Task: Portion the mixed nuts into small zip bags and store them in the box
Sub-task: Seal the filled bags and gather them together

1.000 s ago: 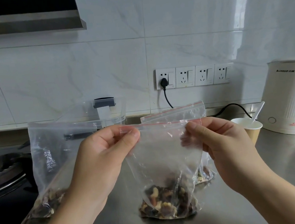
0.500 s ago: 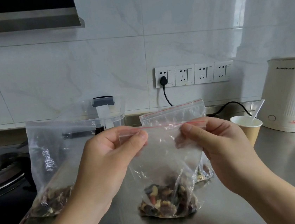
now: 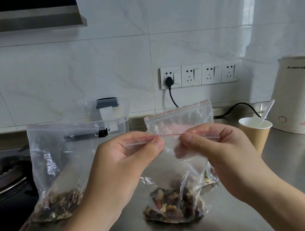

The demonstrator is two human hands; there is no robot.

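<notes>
Black gas hob (image 3: 4, 170) at far left, range hood (image 3: 22, 18) above it. Next over, large clear zip bag (image 3: 58, 164) stands on the steel counter (image 3: 296, 165), mixed nuts settled in its bottom, top sagging. Behind it, clear plastic box (image 3: 114, 125) with grey latches sits against the tiled wall, lid up.

My left hand (image 3: 124, 171) pinches the left end of the red zip strip on the small zip bag (image 3: 175, 188), thumb in front, fingers curled behind. My right hand (image 3: 220, 151) pinches the same strip toward its right end, same way. Thumb tips near each other at mid-strip, not touching. Bag hangs upright between both hands; its base with the portion of nuts (image 3: 173, 206) rests on the counter, centre front.

Second small zip bag (image 3: 182, 117) stands just behind, red strip visible, mostly hidden by my right hand; some nuts show at its base.

Wall sockets (image 3: 200, 74) above, one black plug in the leftmost. Right: paper cup (image 3: 254, 134) with a white plastic spoon (image 3: 267, 111) in it, then a white kettle (image 3: 301, 96) at the edge.
</notes>
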